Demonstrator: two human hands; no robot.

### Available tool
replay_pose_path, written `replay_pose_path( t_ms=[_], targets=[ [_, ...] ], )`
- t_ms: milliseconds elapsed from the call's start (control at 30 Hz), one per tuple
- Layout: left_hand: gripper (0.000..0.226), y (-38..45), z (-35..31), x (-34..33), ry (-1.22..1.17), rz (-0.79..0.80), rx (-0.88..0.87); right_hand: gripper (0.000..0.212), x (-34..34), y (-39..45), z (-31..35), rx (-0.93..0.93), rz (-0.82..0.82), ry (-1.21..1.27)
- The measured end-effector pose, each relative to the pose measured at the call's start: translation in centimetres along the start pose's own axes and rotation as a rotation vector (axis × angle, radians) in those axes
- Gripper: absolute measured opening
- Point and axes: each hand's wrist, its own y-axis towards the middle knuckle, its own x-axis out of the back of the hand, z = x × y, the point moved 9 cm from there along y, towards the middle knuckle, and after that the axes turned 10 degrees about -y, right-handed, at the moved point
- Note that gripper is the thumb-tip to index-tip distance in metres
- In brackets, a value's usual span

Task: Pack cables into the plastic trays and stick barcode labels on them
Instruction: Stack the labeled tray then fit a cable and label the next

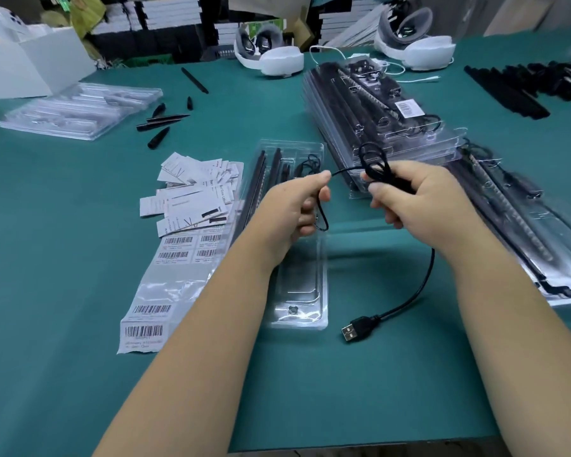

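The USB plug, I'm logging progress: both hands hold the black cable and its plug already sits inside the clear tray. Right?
Not quite. In the head view the USB plug lies on the green table, beside the clear tray. Both the left hand and right hand hold the black cable.

Single view, head-worn wide-angle camera. Looks forward and down over green table (63, 291), close above both forearms; far table edge and stacked boxes (165, 14) at frame top.
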Motion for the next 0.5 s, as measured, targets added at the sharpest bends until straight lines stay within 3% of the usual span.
replay_pose_path(
  t_ms=[167, 300, 500],
  targets=[
    [0.027, -0.3, -1.2, -0.3, 0.158, 0.01, -0.166, 0.01, -1.5, -0.3, -0.3, -0.024, 0.126, -0.255],
    [0.028, -0.8, -1.3, -1.3, 0.18, 0.097, -0.184, 0.013, -2.2, -0.7, 0.2, 0.002, 0.126, -0.522],
    [0.019, -0.4, -0.8, -2.0, -0.07, 0.186, -0.068, 0.015, -3.3, -0.5, 1.1, 0.041, 0.042, -0.422]
  ],
)
